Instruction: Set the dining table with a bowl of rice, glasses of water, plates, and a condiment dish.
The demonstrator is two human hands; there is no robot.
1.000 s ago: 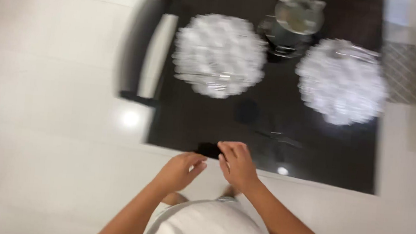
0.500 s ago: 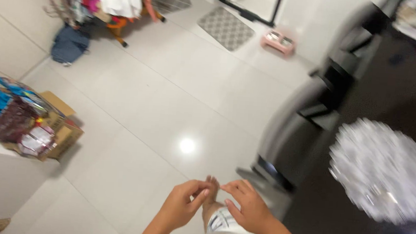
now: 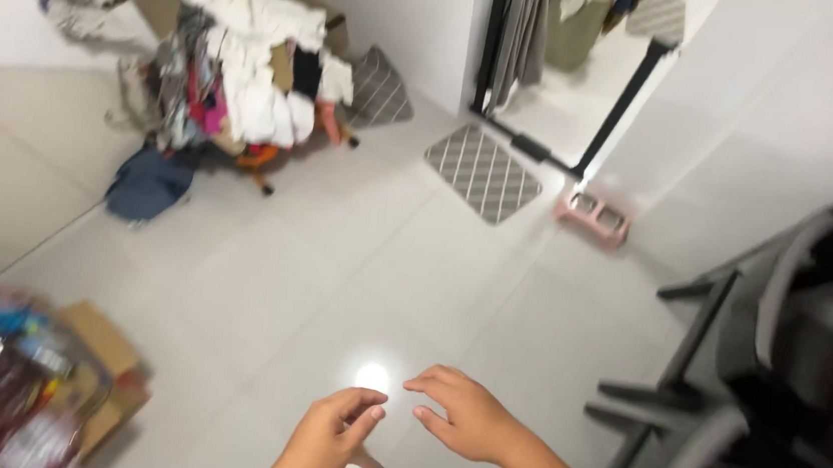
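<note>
- Pale glossy tiled floor (image 3: 292,283) is seen below both hands, with a bright light reflection (image 3: 373,377) lying just beside the fingertips.
- The left hand (image 3: 326,437) is held at the 6 o'clock edge of the view, its fingers loosely curled with thumb and forefinger nearly together; nothing is seen inside them.
- The right hand (image 3: 466,419) is held just beside it, toward 5 o'clock, with fingers spread apart and relaxed and nothing clamped in them. The two hands are near each other but not touching.
- A heap of white and coloured clothes (image 3: 239,78) is piled at 11 o'clock, and a dark blue bag (image 3: 148,185) lies on the floor beside it.
- A grey mat with a diamond pattern (image 3: 483,173) is laid at 12 o'clock, and a pink stand holding two metal bowls (image 3: 594,215) is set near it, toward 1 o'clock.
- A brown cardboard box filled with colourful packets (image 3: 21,390) is placed at 8 o'clock.
- Grey chairs with dark frames (image 3: 749,333) are seen at 3 to 4 o'clock.
</note>
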